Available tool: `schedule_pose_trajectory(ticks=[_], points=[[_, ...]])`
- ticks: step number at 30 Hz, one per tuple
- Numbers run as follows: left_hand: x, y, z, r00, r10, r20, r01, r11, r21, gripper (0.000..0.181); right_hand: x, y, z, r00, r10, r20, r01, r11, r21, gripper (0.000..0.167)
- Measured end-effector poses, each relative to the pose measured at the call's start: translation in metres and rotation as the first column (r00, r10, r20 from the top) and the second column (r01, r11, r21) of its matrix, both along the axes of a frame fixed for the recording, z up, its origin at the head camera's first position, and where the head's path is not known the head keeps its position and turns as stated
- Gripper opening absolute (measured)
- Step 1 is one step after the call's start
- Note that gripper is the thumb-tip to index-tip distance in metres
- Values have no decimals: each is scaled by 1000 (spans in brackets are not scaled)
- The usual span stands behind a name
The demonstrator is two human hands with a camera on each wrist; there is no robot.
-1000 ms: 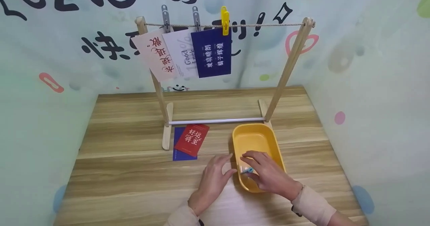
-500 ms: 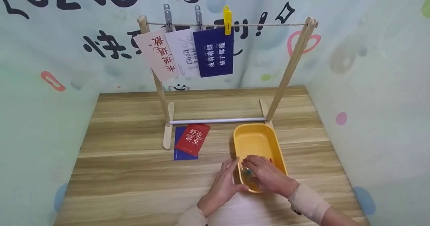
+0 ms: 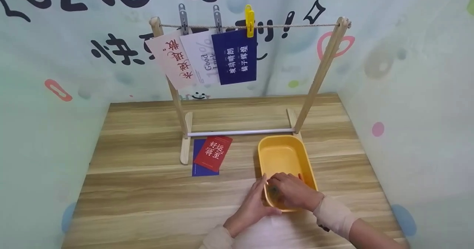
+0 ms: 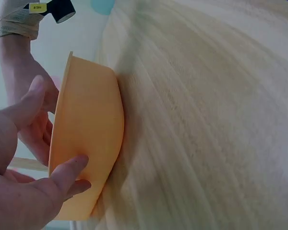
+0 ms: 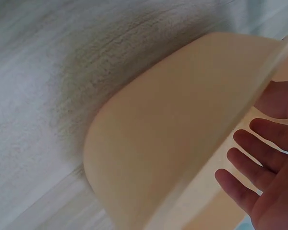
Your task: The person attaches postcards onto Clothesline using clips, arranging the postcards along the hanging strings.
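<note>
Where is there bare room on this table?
Bare: the tabletop between its left edge and the rack's left foot; also right of the yellow tray, beyond the right forearm. Crowded: the tray's near end, right hand inside, left hand alongside.

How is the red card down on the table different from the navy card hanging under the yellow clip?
The red card lies flat on the table, while the navy card hangs from the cord.
The red card has no clip on it; the navy card is held by the yellow clip.
The red card is bright red, the navy card dark blue.
Both are rectangular with white writing.
</note>
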State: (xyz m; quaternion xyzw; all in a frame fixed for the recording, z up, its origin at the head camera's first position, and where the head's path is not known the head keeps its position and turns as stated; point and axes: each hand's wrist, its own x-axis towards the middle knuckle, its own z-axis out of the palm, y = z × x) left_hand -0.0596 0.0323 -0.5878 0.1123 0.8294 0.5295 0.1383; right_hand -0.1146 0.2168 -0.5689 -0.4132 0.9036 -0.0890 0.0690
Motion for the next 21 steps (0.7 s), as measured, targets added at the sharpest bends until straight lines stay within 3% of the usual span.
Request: schedule_pose_trajectory(ticks=[6, 15, 21], points=[[2, 2, -7, 992, 116, 49, -122, 982, 145, 88, -2, -4, -4, 1000, 13, -3, -13, 999, 44, 45], [3, 5, -9, 976, 155, 150, -181, 967, 181, 87, -9, -12, -2, 991, 82, -110, -66, 988, 142, 34], [5, 5, -10, 979, 146, 139, -174, 961, 213, 88, -10, -14, -8, 973, 115, -202, -85, 985, 151, 23]])
